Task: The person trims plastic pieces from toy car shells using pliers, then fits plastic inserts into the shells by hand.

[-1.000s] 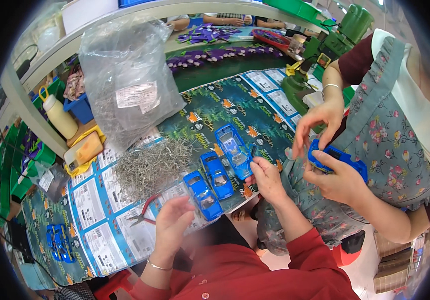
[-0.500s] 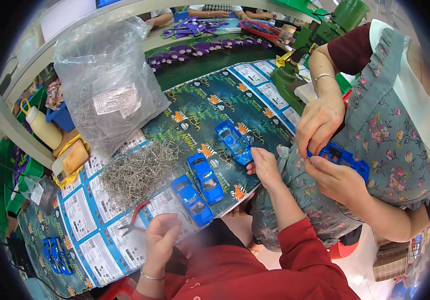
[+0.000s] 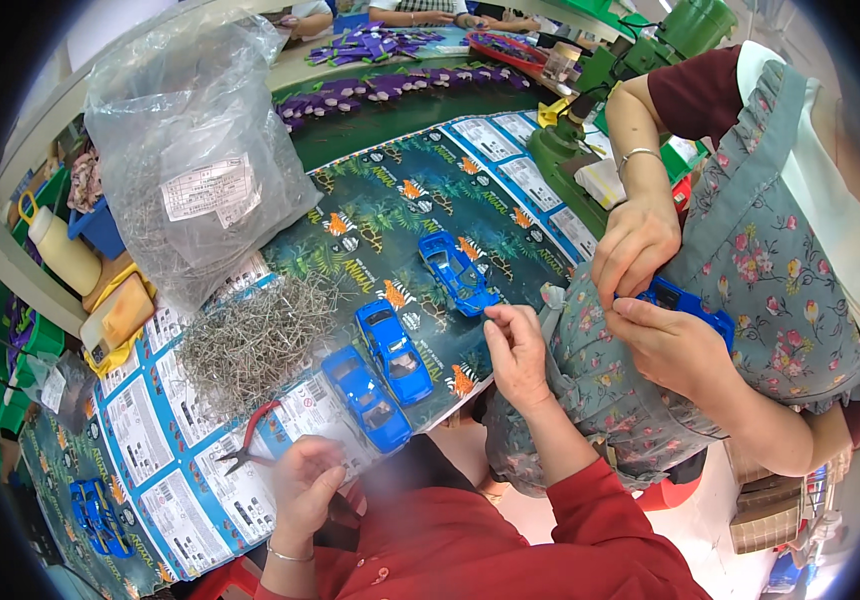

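Note:
My left hand point(image 3: 307, 490) hovers at the table's near edge, fingers loosely curled, thumb apart, nothing visible in it. Close by on the table lies a pair of red-handled pliers point(image 3: 250, 440). My right hand point(image 3: 520, 355) is at the near end of a blue toy car shell point(image 3: 455, 275), fingers half bent and apart; a slight gap shows between fingertips and shell. Two more blue toy cars, one point(image 3: 393, 352) beside the other point(image 3: 366, 400), lie side by side between my hands. Behind the pliers is a heap of thin metal pins point(image 3: 258, 342).
A co-worker in a floral apron point(image 3: 750, 260) sits at the right, both hands on a blue car part point(image 3: 695, 308). A large clear plastic bag point(image 3: 185, 160) stands at the back left. More blue car parts point(image 3: 100, 518) lie far left. A green machine point(image 3: 570, 150) stands behind.
My right hand has drawn slightly away from the shell's end, its fingers loosening. The whole view has shifted a little. The co-worker's hands still hold the blue part.

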Demonstrator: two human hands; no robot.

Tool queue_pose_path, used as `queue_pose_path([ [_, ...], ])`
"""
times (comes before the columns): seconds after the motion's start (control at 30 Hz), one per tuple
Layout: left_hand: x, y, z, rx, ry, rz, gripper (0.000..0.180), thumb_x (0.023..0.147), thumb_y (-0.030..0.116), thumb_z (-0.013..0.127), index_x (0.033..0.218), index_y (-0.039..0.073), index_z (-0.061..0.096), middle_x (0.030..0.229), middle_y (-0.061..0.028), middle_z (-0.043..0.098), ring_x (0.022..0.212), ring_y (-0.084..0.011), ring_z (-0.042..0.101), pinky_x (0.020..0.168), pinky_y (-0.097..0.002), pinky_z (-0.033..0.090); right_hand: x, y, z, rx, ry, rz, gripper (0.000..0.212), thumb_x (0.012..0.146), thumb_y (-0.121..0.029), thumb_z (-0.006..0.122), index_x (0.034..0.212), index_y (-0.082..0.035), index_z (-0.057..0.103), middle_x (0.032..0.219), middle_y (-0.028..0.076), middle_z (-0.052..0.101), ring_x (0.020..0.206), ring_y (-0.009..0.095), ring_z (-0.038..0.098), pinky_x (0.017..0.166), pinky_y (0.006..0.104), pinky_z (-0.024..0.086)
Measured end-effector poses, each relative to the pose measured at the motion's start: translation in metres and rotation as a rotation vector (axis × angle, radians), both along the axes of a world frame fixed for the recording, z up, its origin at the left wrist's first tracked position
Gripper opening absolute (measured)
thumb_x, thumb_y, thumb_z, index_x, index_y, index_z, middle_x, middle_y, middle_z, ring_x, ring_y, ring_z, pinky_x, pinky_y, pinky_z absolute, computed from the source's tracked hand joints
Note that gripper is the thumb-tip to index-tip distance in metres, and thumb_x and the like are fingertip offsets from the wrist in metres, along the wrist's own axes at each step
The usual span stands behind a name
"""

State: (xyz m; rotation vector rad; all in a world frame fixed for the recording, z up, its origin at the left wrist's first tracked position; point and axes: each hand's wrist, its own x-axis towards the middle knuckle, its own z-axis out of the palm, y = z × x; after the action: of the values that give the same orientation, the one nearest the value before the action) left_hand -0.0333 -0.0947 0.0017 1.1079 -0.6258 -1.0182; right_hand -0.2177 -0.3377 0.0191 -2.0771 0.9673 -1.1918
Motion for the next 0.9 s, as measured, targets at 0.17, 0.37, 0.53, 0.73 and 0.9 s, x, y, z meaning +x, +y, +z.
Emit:
queue_pose_path([
  [0.17,0.001,-0.001,-0.006,-0.086,-0.011,0.016,0.029,0.075,-0.001,0.063,0.102,0.001,0.053,0.090,-0.0064,0.056,0.074,-0.0108,0.053,0.063,-0.0201,0.043,-0.003,0.007,-0.016,0.037,0.040,0.131,0.011,0.086,-0.007,0.049,0.084,0.000,0.058,0.075,0.007,0.053,0.068,0.016,0.051,0.064,0.0258,0.041],
  [0.37,0.001,-0.002,-0.007,-0.100,-0.132,-0.056,0.027,0.075,0.002,0.064,0.100,0.001,0.055,0.090,-0.0062,0.054,0.076,-0.0110,0.050,0.067,-0.0217,0.042,0.002,0.011,-0.026,-0.061,0.130,0.149,0.008,0.081,-0.006,0.054,0.076,-0.001,0.058,0.070,0.010,0.056,0.066,0.024,0.056,0.061,0.0302,0.044],
  [0.53,0.002,-0.005,-0.002,-0.113,-0.243,-0.086,0.023,0.072,-0.002,0.061,0.095,-0.002,0.056,0.089,-0.0090,0.052,0.071,-0.0123,0.053,0.062,-0.0231,0.043,-0.004,0.016,-0.017,-0.093,0.074,0.177,0.008,0.078,-0.005,0.057,0.085,-0.002,0.057,0.100,0.015,0.056,0.062,0.017,0.055,0.060,0.0263,0.045],
  [0.73,0.005,-0.006,0.001,-0.135,-0.323,-0.090,0.024,0.071,-0.003,0.062,0.094,-0.002,0.056,0.085,-0.0094,0.053,0.066,-0.0118,0.053,0.055,-0.0203,0.043,-0.003,0.009,-0.011,-0.279,0.251,0.119,0.013,0.080,-0.008,0.056,0.092,-0.002,0.056,0.119,0.021,0.049,0.075,0.022,0.058,0.067,0.0296,0.047],
  [0.9,0.002,-0.005,0.005,-0.093,-0.308,-0.074,0.022,0.068,-0.002,0.063,0.089,-0.001,0.058,0.085,-0.0097,0.055,0.065,-0.0137,0.054,0.061,-0.0249,0.043,-0.004,0.030,-0.005,-0.063,0.144,0.164,0.013,0.079,-0.005,0.058,0.091,-0.001,0.053,0.100,0.013,0.052,0.071,0.017,0.055,0.063,0.0264,0.047],
])
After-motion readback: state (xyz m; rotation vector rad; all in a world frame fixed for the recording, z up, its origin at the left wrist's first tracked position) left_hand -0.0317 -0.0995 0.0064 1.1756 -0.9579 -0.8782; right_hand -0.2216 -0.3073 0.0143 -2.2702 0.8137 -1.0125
